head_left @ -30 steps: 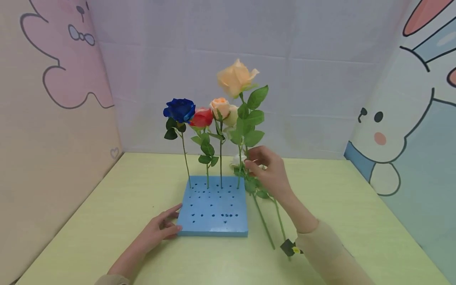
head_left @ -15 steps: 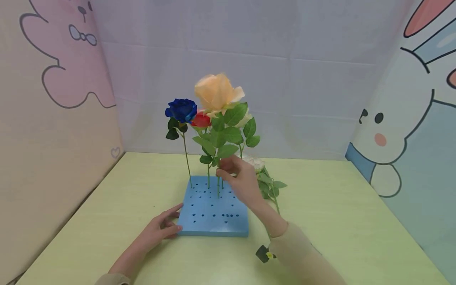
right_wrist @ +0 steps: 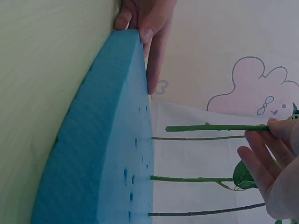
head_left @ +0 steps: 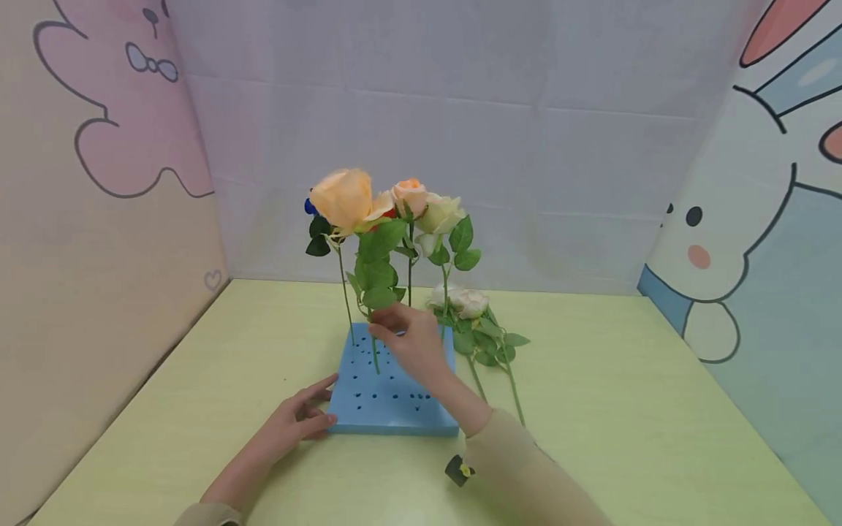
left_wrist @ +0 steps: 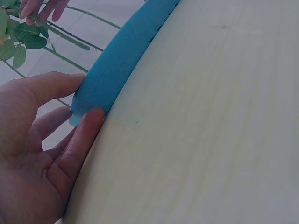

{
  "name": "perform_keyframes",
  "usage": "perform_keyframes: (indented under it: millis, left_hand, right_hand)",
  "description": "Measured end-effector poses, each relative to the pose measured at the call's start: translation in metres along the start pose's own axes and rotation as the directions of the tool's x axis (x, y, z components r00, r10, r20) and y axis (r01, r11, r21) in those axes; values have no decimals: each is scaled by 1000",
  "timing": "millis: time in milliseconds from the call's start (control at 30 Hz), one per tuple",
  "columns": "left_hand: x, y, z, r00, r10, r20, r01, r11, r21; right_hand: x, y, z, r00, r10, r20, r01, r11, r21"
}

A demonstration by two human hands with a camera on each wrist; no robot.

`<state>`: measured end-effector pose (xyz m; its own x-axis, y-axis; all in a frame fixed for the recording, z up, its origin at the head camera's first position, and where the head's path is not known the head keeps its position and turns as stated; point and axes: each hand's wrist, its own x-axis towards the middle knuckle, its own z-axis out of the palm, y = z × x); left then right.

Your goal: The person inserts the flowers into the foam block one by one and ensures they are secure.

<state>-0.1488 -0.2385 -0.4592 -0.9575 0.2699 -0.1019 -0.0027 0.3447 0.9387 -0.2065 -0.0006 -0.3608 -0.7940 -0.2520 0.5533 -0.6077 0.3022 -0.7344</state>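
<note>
Fingers of our left hand (head_left: 297,418) held the block (head_left: 375,421) by its near left corner, thumb and fingertips set against its edge. Just in front of the block's near right corner lay a dark square (head_left: 456,470) with some yellow, close under our right sleeve (head_left: 513,467); we could not tell what it was. Above the block, our right hand (head_left: 411,347) pinched the green stem of the peach rose (head_left: 345,201) between thumb and fingers. That stem leaned slightly, its lower end over the block's holes and apart from them. Right of the block, two pale roses (head_left: 472,303) rested on the table (head_left: 612,380), stems towards us. Along the block's far side we saw four standing: a blue rose (head_left: 310,207) and red rose (head_left: 389,214), both partly hidden, a pink rose (head_left: 411,199) and a cream rose (head_left: 442,215). Behind the block hung a pale cloth (head_left: 579,183).
</note>
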Motion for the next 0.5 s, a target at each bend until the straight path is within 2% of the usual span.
perform_keyframes:
  millis: [300,500]
  left_hand:
    - [-1,-1,0,1000,19,4,-19,1000,-11]
    - [-1,0,1,1000,8,1,-8,1000,-18]
  right_hand:
    - [3,3,19,1000,13,-3,-13,1000,-17]
    - [5,10,28,1000,-14,-1,14,1000,-2]
